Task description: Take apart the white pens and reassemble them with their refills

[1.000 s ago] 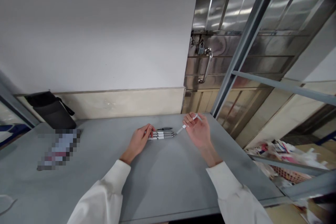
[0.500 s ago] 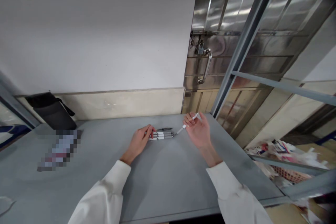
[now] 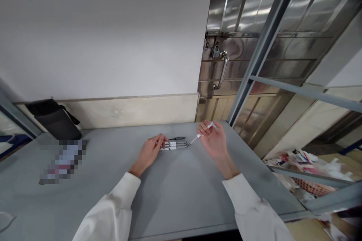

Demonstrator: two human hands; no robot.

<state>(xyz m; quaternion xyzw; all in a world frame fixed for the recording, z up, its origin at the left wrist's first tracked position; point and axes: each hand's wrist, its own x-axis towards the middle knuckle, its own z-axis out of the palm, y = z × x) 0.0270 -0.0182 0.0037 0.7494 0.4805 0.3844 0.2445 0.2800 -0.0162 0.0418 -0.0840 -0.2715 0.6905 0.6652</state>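
Head view: white pen [image 3: 194, 139] tilted above the tabletop [image 3: 181, 196], lower end right by the metal ends of a row of white pens [image 3: 172, 145]; touching or not, can't tell. Right hand [image 3: 212, 139] holds that pen in curled fingers, palm turned up. Left hand [image 3: 149, 152] has fingers bunched over the row's left ends; gripping or only resting, can't tell. Dark pen [image 3: 178, 138] lies just behind row. Farther left: black bottle [image 3: 56, 120], pixelated item [image 3: 63, 162]. Beyond tabletop, right: metal door [image 3: 240, 49] with padlock [image 3: 216, 51].
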